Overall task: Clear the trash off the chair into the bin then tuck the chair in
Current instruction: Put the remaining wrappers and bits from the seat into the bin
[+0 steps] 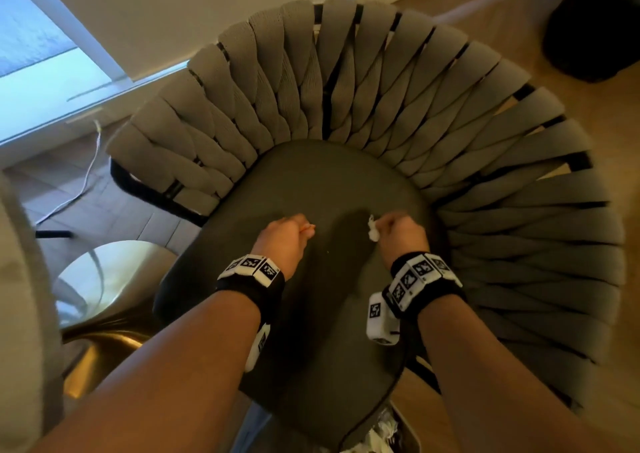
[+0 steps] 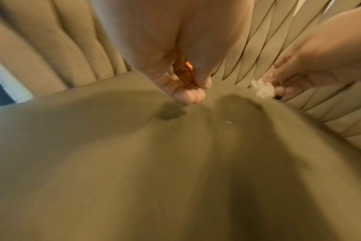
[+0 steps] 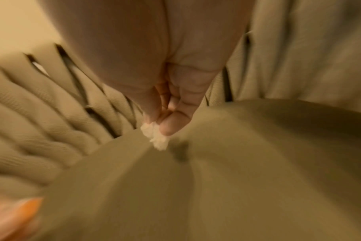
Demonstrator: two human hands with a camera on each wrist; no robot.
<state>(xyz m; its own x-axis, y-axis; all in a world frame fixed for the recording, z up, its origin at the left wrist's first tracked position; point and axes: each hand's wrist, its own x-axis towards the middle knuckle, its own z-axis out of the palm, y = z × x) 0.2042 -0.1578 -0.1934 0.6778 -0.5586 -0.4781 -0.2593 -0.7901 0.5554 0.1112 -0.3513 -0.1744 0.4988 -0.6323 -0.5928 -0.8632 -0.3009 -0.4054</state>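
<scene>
A chair (image 1: 311, 182) with a dark olive seat and a woven grey strap back fills the head view. My left hand (image 1: 282, 236) hovers over the seat, fingers curled round an orange wrapper (image 2: 184, 71) that pokes out past the knuckles (image 1: 308, 230). My right hand (image 1: 398, 233) is beside it over the seat's right half and pinches a small crumpled white tissue (image 1: 373, 231) between thumb and fingers (image 3: 158, 137). A tiny pale speck (image 1: 328, 252) lies on the seat between the wrists. A bin (image 1: 388, 432) holding white rubbish shows at the bottom edge, under the seat's front.
A round table (image 1: 20, 279) with a gold pedestal base (image 1: 114, 290) stands at the left. A white cable (image 1: 88, 172) trails over the wooden floor behind the chair. A black bag (image 1: 595, 27) sits at the top right.
</scene>
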